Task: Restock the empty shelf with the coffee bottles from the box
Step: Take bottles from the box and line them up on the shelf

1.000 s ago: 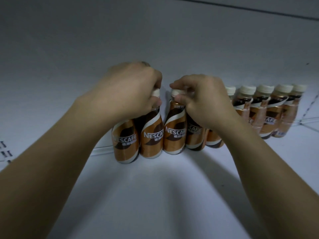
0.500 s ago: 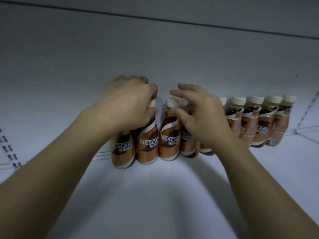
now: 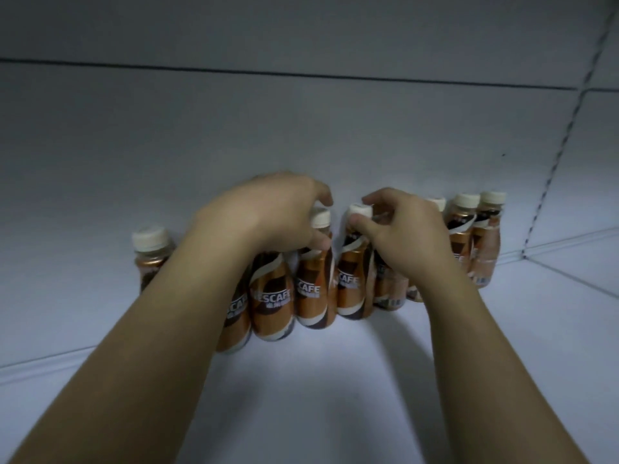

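Bottles [image 3: 151,249] are standing in a row along the shelf's [image 3: 301,403] back edge; the left hand [image 3: 268,216] is gripping one bottle [image 3: 315,289] by its cap, the right hand [image 3: 405,236] is pinching the next bottle [image 3: 350,289] likewise; a sideways tug is risking toppling close neighbours

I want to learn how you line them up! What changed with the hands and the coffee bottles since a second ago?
The right hand opened its fingers for a moment, then pinched a white cap again. One brown plastic coffee bottle now stands uncovered at the left end, clear of the left hand. That hand still curls over the other bottles, which stay upright on the white shelf.
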